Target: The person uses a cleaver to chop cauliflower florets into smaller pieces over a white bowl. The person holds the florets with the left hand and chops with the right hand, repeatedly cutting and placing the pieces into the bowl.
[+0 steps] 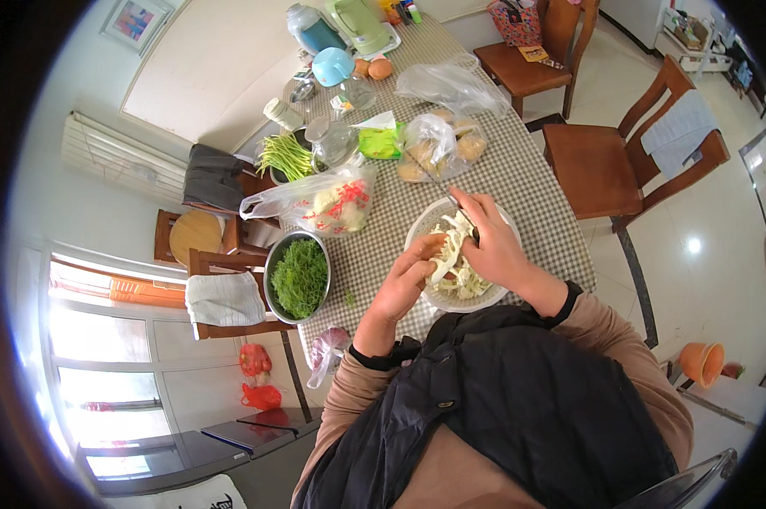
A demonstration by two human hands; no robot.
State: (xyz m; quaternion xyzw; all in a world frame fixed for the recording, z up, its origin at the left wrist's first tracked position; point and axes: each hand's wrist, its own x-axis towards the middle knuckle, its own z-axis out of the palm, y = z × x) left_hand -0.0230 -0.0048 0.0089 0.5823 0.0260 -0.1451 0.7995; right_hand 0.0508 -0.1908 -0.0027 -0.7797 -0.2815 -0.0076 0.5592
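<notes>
A white plastic colander (414, 228) stands on the checked tablecloth close in front of me, with cut cauliflower florets (468, 284) inside. Above it, my left hand (399, 283) grips a pale cauliflower piece (446, 259) with long stalks. My right hand (496, 249) is closed round the dark handle of a knife (445, 188), its thin blade pointing away from me past the colander's far rim. The right thumb is against the cauliflower piece. My fingers hide part of the handle and some of the florets.
Left of the colander are a steel bowl (270, 280) of feathery greens and a plastic bag (338, 203) holding cauliflower. Beyond lie bagged potatoes (472, 147), a green packet (380, 142), a glass jar (335, 147) and green stalks (285, 157). A wooden chair (589, 172) stands to the right.
</notes>
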